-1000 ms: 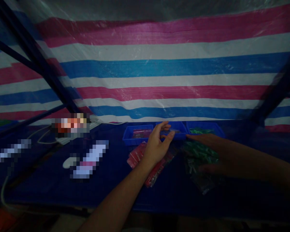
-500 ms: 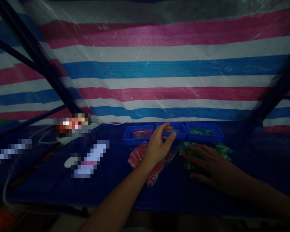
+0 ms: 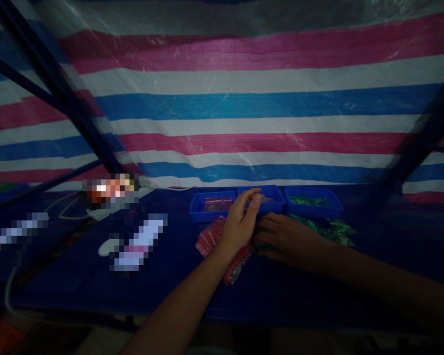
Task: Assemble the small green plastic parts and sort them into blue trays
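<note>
My left hand (image 3: 240,219) is at the front edge of the middle blue tray (image 3: 279,204), with thumb and fingertips close together. Whatever they hold, if anything, is too dark to make out. Under that wrist lie red plastic packets (image 3: 210,236), fanned out on the blue table. Just right of it, my right hand (image 3: 288,241) is palm down with bent fingers closed over a dark green plastic packet (image 3: 263,245), mostly hidden beneath them. More green packets (image 3: 338,231) lie behind the right wrist.
A left blue tray (image 3: 196,212) contains a reddish-edged packet, and a right blue tray (image 3: 335,209) contains green pieces. On the left are a white oval object (image 3: 109,247), blurred-out items and a white power strip (image 3: 96,213) with cables. A striped sheet (image 3: 251,106) hangs behind.
My right hand has slid left towards my left hand, its fingers curling and green plastic moving along under them. My left thumb has closed in towards its fingers.
</note>
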Available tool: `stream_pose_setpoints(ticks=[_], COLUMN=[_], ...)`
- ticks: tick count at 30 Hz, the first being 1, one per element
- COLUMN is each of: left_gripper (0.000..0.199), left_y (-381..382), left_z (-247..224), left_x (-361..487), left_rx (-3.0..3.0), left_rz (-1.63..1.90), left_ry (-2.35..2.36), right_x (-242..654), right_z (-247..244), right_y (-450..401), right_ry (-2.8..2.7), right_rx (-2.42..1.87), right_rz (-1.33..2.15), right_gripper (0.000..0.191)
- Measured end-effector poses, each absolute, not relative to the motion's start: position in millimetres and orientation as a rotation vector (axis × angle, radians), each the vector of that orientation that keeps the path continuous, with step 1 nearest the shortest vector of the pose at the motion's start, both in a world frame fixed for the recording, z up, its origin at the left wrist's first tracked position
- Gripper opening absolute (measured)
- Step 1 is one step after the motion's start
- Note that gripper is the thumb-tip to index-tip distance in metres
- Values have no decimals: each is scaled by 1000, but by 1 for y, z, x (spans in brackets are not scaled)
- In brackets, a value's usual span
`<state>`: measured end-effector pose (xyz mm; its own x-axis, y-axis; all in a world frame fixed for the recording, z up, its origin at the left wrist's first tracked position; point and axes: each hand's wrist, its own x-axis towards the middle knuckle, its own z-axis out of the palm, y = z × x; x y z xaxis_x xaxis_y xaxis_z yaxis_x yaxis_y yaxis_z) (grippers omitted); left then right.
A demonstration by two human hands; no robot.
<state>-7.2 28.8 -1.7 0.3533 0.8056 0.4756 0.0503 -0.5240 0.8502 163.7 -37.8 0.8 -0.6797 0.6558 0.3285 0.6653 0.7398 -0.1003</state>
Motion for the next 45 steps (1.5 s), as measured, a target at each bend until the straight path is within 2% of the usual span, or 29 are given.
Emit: stream_pose_setpoints(ticks=[3, 7, 14, 19, 32, 37, 42, 45], left_gripper=[38, 38, 39, 39, 41, 40, 40, 40], left_y=[28, 29, 29, 30, 31, 30, 31, 31], left_z=[0, -1, -3, -4, -4, -4, -4, -4], left_x=[-7, -6, -6, -5, -5, -5, -6, -6], left_rx=[1848, 1865, 1861, 1861, 1862, 1868, 1880, 1882], left_rz=[1228, 1220, 1216, 1220, 1190, 1169, 1152, 1153], left_ry=[747, 740, 754, 739, 744, 734, 738, 738], right_x=[162, 192, 283, 289, 212, 199, 196, 195], right_z=[9, 10, -49, -76, -43, -38, -25, -16], right_y=[-52, -77, -111, -127, -96, -75, -44, -26], right_ry=[-2653, -2561, -2260, -2206, -2193, -2157, -2161, -2187], right_rx=[-1044, -1136, -1669, -1770, -1479, -1346, -1195, -1148], right_rz=[86, 180, -105, -44, 248, 254, 279, 320], right_gripper=[45, 78, 97, 91, 69, 67, 54, 36])
